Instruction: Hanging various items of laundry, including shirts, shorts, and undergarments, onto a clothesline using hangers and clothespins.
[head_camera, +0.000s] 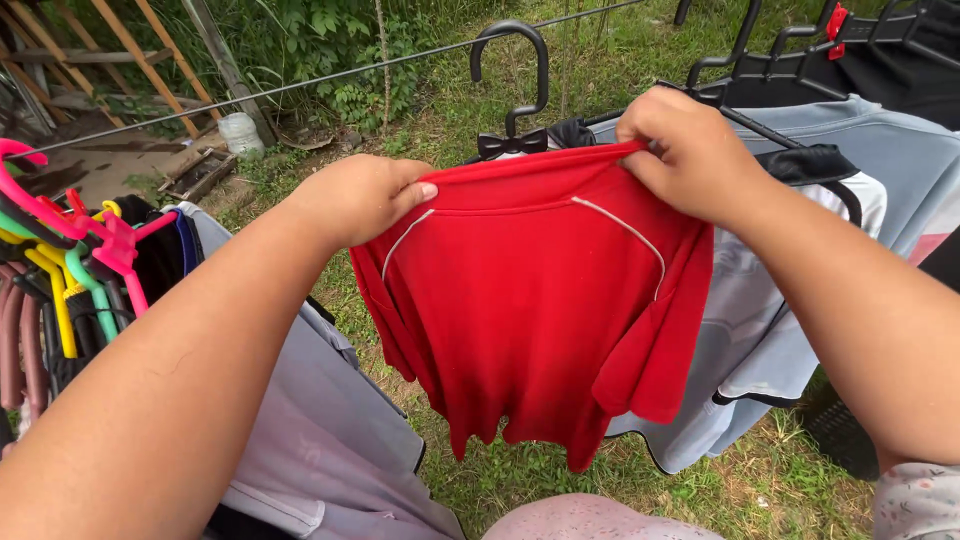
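A red short-sleeved shirt (540, 310) with thin white piping hangs in front of me on a black hanger (515, 85), whose hook rises over a thin wire clothesline (300, 82). My left hand (360, 195) pinches the shirt's left shoulder at the collar edge. My right hand (685, 150) grips the right side of the collar and shoulder. The shirt's body and sleeves dangle freely above the grass.
Pale grey and white garments (770, 340) hang on black hangers (790, 60) to the right. A light grey garment (330, 440) hangs at lower left beside a bunch of pink, yellow and green hangers (70, 260). Grass, bushes and wooden slats lie beyond.
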